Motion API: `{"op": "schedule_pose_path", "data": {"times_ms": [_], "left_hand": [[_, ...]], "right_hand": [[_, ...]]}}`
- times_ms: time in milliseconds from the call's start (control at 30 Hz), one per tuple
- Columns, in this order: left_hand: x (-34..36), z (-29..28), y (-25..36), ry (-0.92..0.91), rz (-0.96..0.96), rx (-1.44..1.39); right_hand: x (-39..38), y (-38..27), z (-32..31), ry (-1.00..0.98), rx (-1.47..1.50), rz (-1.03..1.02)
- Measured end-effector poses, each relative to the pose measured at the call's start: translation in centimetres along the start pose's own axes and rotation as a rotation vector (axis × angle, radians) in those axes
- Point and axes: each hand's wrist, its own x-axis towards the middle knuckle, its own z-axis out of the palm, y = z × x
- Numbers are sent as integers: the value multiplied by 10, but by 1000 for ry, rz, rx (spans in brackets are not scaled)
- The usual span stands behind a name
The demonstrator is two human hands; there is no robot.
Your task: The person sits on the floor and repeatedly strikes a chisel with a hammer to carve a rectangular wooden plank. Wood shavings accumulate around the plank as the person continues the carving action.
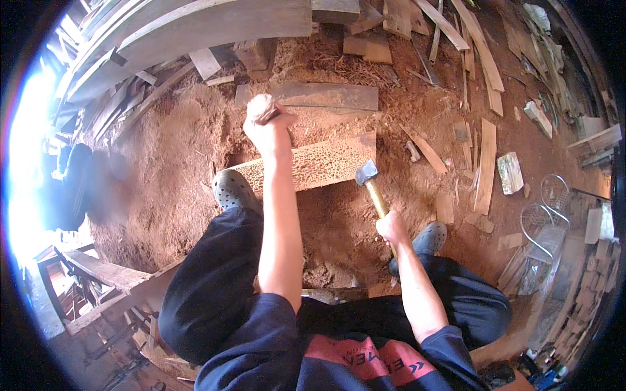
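My right hand (392, 229) grips a hammer by its yellowish handle (377, 199). The grey metal hammer head (367, 172) is just off the right end of a light wooden board (319, 163). That board lies on the dirt between my feet, its face rough and pitted or strewn with crumbs. Past the board's far edge, my left hand (268, 133) is raised and closed, slightly blurred. A pale brownish lump (262, 108) shows at its fingers, but its kind is unclear. Beyond it, a darker plank (326, 96) lies flat on the ground.
Long planks (215, 36) are stacked along the far left. Loose wood strips (486, 166) and a whitish block (510, 173) lie to the right, near a bent-wire object (551, 205). My grey clogs (235, 191) stand on reddish dirt. A blurred dark figure (81, 182) is at the left.
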Motion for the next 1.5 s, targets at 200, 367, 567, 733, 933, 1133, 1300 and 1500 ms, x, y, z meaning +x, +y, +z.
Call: {"op": "schedule_pose_path", "data": {"times_ms": [200,367,567,733,933,1133,1300,1500], "left_hand": [[-13,-4,-13,-74,-60,-202],[-42,-17,-78,-161,-98,-22],[-59,-1,-109,-332,-34,57],[-58,3,-121,-382,-73,150],[-63,6,-120,-489,-72,238],[-61,7,-127,-606,-101,233],[-63,19,-126,-625,-105,348],[-60,14,-130,-638,-62,290]], "right_hand": [[0,-1,3,57,-79,53],[-1,-16,6,0,-170,172],[4,-8,8,-69,-180,161],[6,-6,7,-105,-33,180],[12,5,15,52,-28,-52],[24,5,25,-73,83,81],[9,6,16,-102,453,134],[-93,-95,-66,-33,773,-149]]}}
